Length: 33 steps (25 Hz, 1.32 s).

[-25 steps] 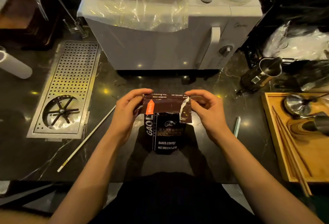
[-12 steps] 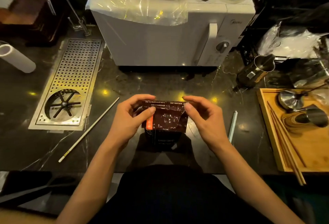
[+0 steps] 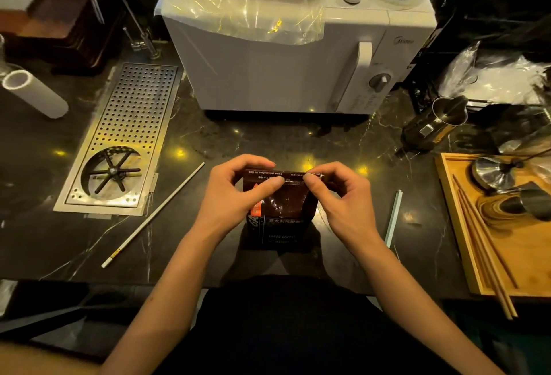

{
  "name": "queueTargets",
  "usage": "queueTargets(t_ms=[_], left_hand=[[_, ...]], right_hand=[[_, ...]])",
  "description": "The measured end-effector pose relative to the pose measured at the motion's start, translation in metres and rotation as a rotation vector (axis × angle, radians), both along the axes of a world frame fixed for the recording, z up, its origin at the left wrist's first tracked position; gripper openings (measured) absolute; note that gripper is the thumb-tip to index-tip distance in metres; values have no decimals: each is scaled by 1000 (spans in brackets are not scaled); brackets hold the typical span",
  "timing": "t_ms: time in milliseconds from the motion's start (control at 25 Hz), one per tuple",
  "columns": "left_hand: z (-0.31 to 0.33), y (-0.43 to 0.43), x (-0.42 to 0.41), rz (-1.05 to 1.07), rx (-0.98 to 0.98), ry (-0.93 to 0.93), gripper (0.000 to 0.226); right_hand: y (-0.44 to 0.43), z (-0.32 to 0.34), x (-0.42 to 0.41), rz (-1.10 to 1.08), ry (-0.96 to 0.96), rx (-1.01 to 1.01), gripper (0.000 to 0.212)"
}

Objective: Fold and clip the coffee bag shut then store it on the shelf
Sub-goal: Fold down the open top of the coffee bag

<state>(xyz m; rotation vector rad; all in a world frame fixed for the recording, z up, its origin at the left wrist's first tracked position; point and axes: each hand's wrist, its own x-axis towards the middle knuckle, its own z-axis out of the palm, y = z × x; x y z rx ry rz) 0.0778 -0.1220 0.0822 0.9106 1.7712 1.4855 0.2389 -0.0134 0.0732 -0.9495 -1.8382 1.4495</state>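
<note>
A dark brown coffee bag (image 3: 283, 210) stands upright on the black marbled surface (image 3: 208, 142), directly between the two hands and close to the person's body. Its top is bent over toward the person, so the printed strip along the upper edge faces up.

The left hand (image 3: 235, 195) is closed on the bag's upper left corner, thumb pressed across the front of the folded strip and the fingers curled behind it. The right hand (image 3: 340, 198) is closed on the upper right corner in the same way, thumb tip on the fold and fingers wrapped over the back. The two thumb tips nearly meet at the middle of the top edge.

To the left of the left hand, a long thin white rod (image 3: 153, 215) lies diagonally on the surface, apart from the bag. To the right of the right hand lies a shorter pale green sealing bar (image 3: 393, 216), also apart from the bag. Beyond the rod sits a perforated metal drip tray (image 3: 134, 124). Straight ahead of the hands stands a white microwave (image 3: 283, 67) with clear plastic draped over its top. Far right of the right hand, a wooden tray (image 3: 465, 237) holds metal tools and wooden sticks.
</note>
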Motion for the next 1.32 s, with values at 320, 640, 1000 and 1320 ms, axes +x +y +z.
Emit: queueTargets(t_ms=[320, 640, 1000, 1320], left_hand=[[-4, 13, 8, -8, 31, 8, 16], [-8, 11, 7, -33, 70, 8, 13], [-12, 10, 3, -87, 86, 24, 11], [-12, 7, 6, 6, 100, -112, 12]], right_hand=[[-1, 3, 2, 27, -22, 78, 8], [-2, 3, -7, 49, -13, 110, 4], [-6, 0, -10, 38, -17, 141, 3], [-11, -1, -15, 36, -30, 170, 4]])
